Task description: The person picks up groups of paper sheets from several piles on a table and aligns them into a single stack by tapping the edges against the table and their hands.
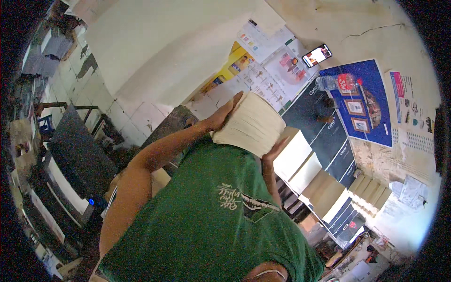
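A person in a green shirt [197, 202] holds a thick stack of paper [253, 124] with both hands. The stack is up in front of the chest, near the top of the shirt's lower edge, and many thin pages show along its side. The left hand [224, 115] is clamped on the left side of the stack, with its fingers lying along the edge. The right hand [274, 150] is clamped on the other side, low down, and some of its fingers are hidden. The two hands are apart, with the stack between them. Just beside the right hand is a white pile [296, 155] of paper, and past it sits a brown pile [324, 192]. Farther to the right is a row of cream blocks [370, 190], set side by side. Behind the piles are big black boxes [329, 141]. A clear bottle [339, 83] with a red label and a red cap shows in front of a blue poster [383, 124]. Near the bottle is a phone [317, 55] with its screen lit up. Sheets with pictures [268, 82] are near the phone, and a bit of yellow shows by them. A long crack [371, 30] runs across the wall. Far to the left, a small blue light [91, 201] glows.
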`<state>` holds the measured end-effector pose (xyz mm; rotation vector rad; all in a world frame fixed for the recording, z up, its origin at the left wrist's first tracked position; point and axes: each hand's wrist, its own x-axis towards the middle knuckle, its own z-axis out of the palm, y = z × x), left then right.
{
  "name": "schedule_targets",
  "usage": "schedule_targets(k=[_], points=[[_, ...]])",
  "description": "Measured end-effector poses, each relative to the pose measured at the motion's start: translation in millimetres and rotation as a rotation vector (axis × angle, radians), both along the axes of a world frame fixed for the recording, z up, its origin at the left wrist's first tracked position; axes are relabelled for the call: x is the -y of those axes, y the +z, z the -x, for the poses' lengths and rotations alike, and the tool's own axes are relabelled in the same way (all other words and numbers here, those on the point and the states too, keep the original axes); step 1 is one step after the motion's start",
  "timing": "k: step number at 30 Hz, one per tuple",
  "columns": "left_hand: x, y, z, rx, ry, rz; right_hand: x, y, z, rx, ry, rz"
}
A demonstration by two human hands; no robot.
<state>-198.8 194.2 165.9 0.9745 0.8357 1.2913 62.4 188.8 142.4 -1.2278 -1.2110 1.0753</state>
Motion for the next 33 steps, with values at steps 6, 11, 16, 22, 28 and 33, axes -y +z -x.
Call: schedule_targets(k=[6,11,16,22,28,33], points=[[43,-17,7,-0.135,-0.037,-0.017,-28,-41,-57,-0.775,0.404,0.434],[43,-43,-17,-0.098,0.077,0.081,-26,-19,-42,-0.687,0.354,0.416],[47,-10,-8,-0.426,0.170,0.007,-14,-24,-34,-0.353,0.180,0.236],[27,-16,-6,-0.236,0.103,0.135,-13,-27,-30,-0.193,0.127,0.143],[-34,-1,17,-0.068,0.182,0.022,-19,-31,-16,-0.070,0.106,0.070],[-37,11,-8,-0.025,-0.011,0.057,-15,-49,-5,0.046,0.037,-0.006]])
